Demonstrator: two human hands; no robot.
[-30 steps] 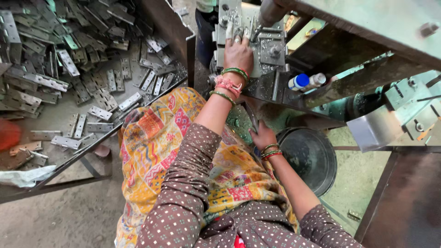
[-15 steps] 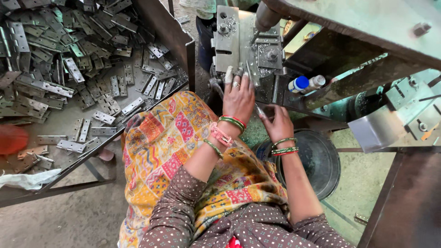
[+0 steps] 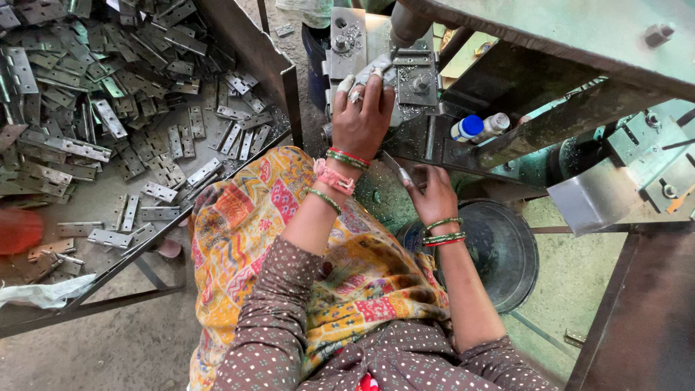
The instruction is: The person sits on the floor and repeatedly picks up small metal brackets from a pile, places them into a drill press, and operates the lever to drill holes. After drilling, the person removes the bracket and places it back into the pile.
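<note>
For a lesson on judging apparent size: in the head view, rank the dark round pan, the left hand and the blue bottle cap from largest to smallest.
1. Dark round pan
2. Left hand, though it is nearer the camera
3. Blue bottle cap

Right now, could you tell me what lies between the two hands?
In the head view, a thin metal strip, held by the right hand, points up toward the left hand resting on the press fixture.
</note>
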